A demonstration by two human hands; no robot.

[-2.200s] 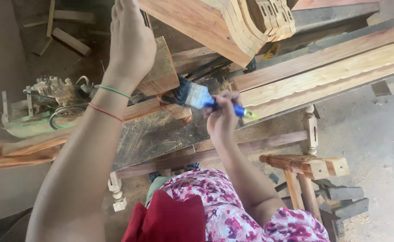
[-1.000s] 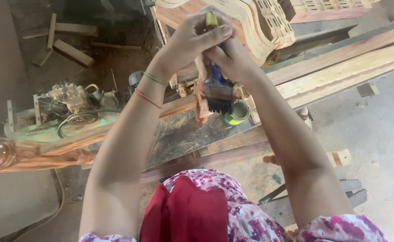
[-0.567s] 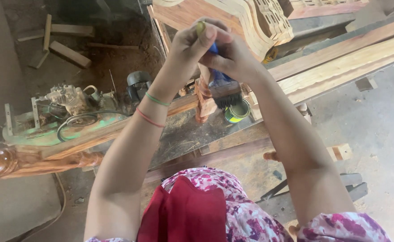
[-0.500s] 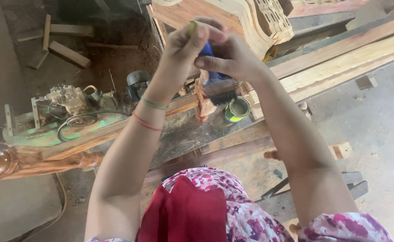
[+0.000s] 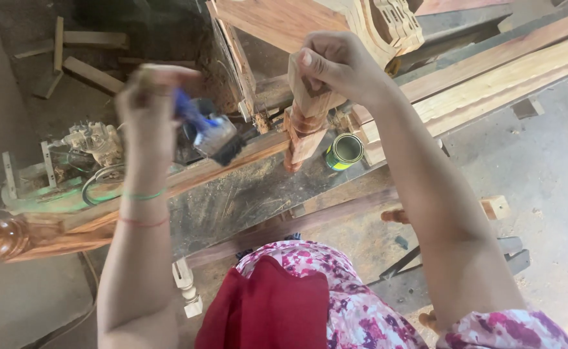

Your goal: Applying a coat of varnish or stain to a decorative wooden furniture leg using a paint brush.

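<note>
We are holding a paintbrush (image 5: 210,132) in our left hand (image 5: 149,110), fingers curled closed around its blue handle; the hand is blurred, so we cannot tell exactly how each finger is sitting on it. The dark bristle end is pointing down and to the right, away from those fingers, and hanging just above the long reddish wooden rail (image 5: 168,187) that is running across the workbench (image 5: 232,203). Our right hand (image 5: 336,64) is gripping the top of a turned wooden leg (image 5: 303,129), fingers wrapped tight over its square upper block, thumb side facing us. The leg is hanging down below those fingers, roughly upright, its carved lower part reaching toward the rail. Just right of the leg, below our right fingers, a small open tin with a yellow-green rim (image 5: 344,150) is sitting on the bench. Above and behind the right fingers a carved wooden furniture piece (image 5: 336,19) is resting, and pale planks (image 5: 504,71) are stretching off to the right. Left of our left fingers, well apart, a dusty machine part with a cable coil (image 5: 93,145) is lying. Two thin bands, green and red (image 5: 143,207), are circling our left wrist.
</note>
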